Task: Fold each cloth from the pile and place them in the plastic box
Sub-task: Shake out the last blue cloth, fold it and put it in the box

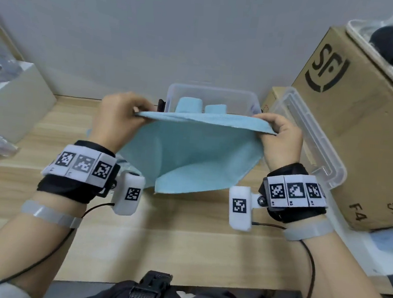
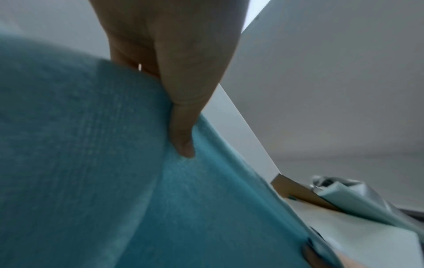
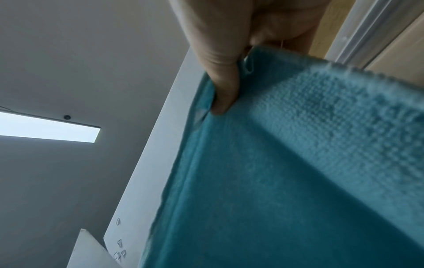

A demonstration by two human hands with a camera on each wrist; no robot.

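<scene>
A light blue cloth [image 1: 190, 153] hangs stretched between my two hands above the wooden table [image 1: 183, 238]. My left hand [image 1: 122, 114] pinches its top left corner and my right hand [image 1: 280, 134] pinches the top right corner. The lower edge trails onto the table. In the left wrist view the thumb [image 2: 181, 127] presses into the blue cloth [image 2: 91, 163]. In the right wrist view the thumb [image 3: 222, 87] pins the cloth [image 3: 275, 172]. Behind the cloth stands the clear plastic box [image 1: 209, 95] with two folded blue cloths [image 1: 190, 104] inside.
The box's clear lid [image 1: 310, 139] leans to the right against a large cardboard carton [image 1: 358, 129]. A white box [image 1: 12, 99] sits at the left with plastic-wrapped items. More blue cloth [image 1: 127, 164] peeks out behind my left wrist.
</scene>
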